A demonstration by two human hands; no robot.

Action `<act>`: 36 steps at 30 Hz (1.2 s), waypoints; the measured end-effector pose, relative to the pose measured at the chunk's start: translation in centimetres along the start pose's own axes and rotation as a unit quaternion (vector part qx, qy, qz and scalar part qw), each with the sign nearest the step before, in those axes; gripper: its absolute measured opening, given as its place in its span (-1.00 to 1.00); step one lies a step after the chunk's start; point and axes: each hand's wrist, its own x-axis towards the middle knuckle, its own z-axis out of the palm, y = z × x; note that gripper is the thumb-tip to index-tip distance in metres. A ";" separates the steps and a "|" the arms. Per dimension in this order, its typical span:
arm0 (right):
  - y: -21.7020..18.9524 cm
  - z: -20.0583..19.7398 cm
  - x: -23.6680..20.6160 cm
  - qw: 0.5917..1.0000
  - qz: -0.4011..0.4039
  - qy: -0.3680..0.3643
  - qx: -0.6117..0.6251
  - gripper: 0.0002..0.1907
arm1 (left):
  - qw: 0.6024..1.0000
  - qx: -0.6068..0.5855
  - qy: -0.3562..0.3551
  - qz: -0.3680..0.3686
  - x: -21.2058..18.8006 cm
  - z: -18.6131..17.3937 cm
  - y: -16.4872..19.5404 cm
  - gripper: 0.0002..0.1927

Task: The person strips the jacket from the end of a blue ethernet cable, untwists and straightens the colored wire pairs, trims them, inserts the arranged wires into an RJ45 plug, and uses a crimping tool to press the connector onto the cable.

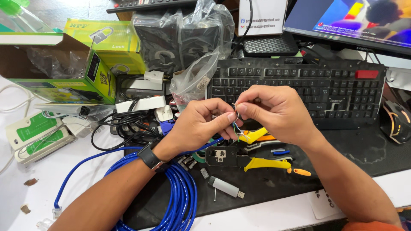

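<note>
Coiled blue cable (180, 196) partly cropped; left hand (201, 126) and right hand (274, 112) pinch seemingly its thin wires (236, 125).

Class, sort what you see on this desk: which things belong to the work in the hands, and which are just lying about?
In use: left hand and right hand pinching the thin coloured wires; blue cable; yellow-handled crimping tool.

Lying about: keyboard, mouse, silver USB stick, green cable tester, green boxes.
</note>
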 end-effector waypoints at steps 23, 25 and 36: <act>1.4 0.4 0.9 0.995 0.043 0.022 0.091 -0.66 | 0.997 0.000 0.068 0.024 -0.2 1.3 -1.0 -0.84; 1.5 0.5 0.8 0.996 0.035 0.040 0.074 -0.63 | 0.996 0.028 0.077 0.018 -0.2 1.6 -0.8 -0.85; -0.5 -0.4 -0.4 0.998 -0.050 0.047 -0.001 -0.57 | 0.998 -0.004 0.060 -0.033 -0.4 1.8 0.8 -0.75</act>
